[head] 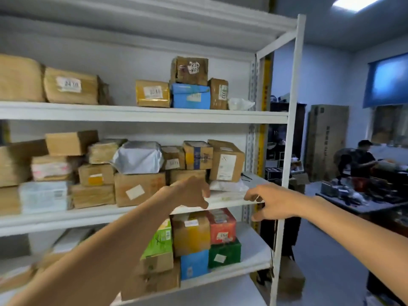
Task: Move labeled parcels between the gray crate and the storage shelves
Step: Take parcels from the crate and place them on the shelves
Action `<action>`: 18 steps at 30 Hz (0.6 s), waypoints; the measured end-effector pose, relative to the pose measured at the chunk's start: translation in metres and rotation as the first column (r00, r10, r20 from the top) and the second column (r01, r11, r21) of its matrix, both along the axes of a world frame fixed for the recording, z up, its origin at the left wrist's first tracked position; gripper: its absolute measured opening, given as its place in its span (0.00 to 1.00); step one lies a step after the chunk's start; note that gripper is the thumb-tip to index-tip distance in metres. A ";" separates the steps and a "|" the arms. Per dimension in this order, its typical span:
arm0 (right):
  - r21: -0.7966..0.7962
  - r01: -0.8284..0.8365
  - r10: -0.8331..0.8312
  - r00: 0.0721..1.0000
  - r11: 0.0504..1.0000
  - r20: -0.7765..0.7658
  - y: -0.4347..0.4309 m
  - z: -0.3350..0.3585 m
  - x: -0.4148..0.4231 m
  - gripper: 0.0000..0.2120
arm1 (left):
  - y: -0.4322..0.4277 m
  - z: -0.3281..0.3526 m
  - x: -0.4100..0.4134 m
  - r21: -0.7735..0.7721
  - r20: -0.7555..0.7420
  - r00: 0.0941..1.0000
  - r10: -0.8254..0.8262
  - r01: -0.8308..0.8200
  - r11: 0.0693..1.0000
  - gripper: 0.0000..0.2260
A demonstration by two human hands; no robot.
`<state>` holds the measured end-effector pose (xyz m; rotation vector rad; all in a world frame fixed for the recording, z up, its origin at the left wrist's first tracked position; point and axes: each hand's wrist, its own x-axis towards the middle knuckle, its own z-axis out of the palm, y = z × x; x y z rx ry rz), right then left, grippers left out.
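One set of storage shelves [294,120], four boards in view. The upper board [132,113] carries perhaps seven boxes [152,93], its left end blurred, and one white bag [239,104] at its right end. Two hands: left hand [192,193], right hand [272,200]. One person [362,160].

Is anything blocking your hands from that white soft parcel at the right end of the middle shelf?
Nothing visible lies between. The left hand and right hand hover empty at the middle shelf edge, either side of the white parcel. A labeled cardboard box seems to rest on its back part.
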<state>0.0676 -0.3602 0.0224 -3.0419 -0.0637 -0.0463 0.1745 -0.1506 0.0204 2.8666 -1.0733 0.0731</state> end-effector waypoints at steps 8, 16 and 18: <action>-0.022 -0.164 0.166 0.978 0.986 0.124 0.071 0.029 0.057 0.27 | 0.068 0.012 0.038 -0.064 0.061 0.987 0.148 -0.144 0.987 0.13; -0.056 -0.229 0.236 0.949 0.972 0.209 0.110 0.067 0.105 0.23 | 0.117 0.055 0.067 -0.019 0.212 0.959 0.187 -0.188 0.982 0.16; -0.049 -0.209 0.215 0.947 0.977 0.237 0.110 0.080 0.112 0.22 | 0.129 0.071 0.075 -0.047 0.252 0.946 0.204 -0.199 0.979 0.16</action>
